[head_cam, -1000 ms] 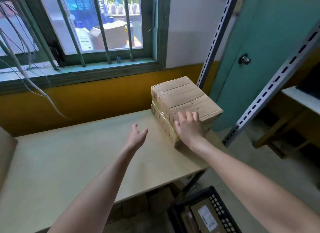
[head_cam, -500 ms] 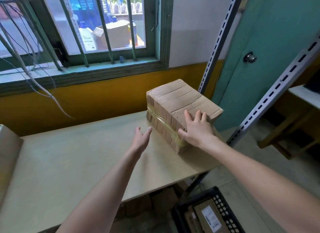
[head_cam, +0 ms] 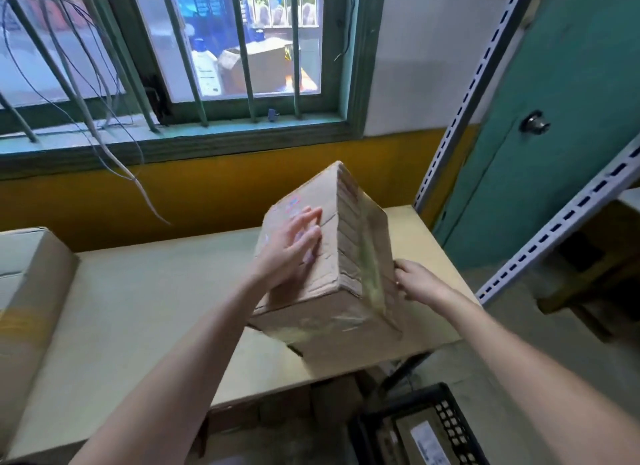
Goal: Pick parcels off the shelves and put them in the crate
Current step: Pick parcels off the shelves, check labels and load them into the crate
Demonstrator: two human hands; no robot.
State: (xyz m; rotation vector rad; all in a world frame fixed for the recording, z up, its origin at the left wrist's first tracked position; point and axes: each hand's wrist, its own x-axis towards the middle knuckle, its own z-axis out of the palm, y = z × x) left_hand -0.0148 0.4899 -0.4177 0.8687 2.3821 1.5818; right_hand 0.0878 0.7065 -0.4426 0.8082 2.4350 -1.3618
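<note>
Holds a brown corrugated parcel (head_cam: 322, 312) tilted at centre frame, over the front edge of the pale, smooth shelf (head_cam: 138, 309); glossy clear tape wrinkled across it. Presses left hand (head_cam: 287, 253) flat on the side, fingers straight and spread, by faded pink-blue marks, unreadable. Sets right hand (head_cam: 420, 284) against the right edge, fingers hidden, curl impossible to tell. Black lattice plastic crate (head_cam: 450, 426) at lower right.

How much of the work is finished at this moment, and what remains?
Done: one labelled parcel already lies in the black crate. In hand: a taped parcel is tilted at the shelf's front edge, pressed between the left hand and the right hand. Left: lower it into the crate, then probably fetch the large box at the shelf's left end.
</note>
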